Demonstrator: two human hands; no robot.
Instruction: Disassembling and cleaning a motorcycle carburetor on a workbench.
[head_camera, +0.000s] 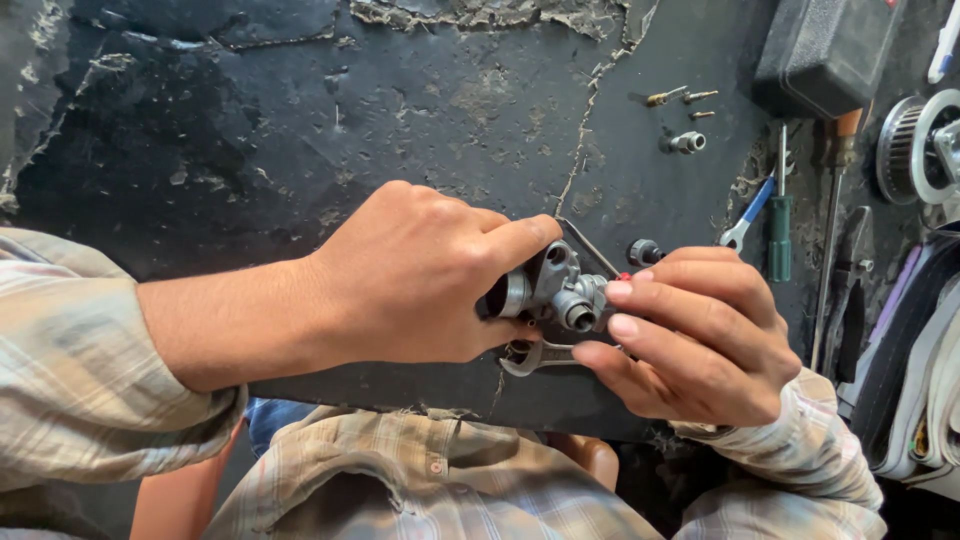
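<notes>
My left hand (420, 275) grips a small grey metal part (555, 288) with round ports, holding it just above the black worn work surface (300, 130). My right hand (695, 335) meets it from the right, fingertips pinched at the part's side around something small with a red tip (624, 276). A small spanner (535, 357) lies under the part, by my right fingers. A dark round cap (644, 251) sits just beyond my right hand.
Small brass and steel fittings (685, 120) lie at the back right. A black case (825, 50), a green-handled screwdriver (779, 235), a blue-handled tool (748, 215), a long screwdriver (830, 250) and a toothed pulley (905, 150) crowd the right side.
</notes>
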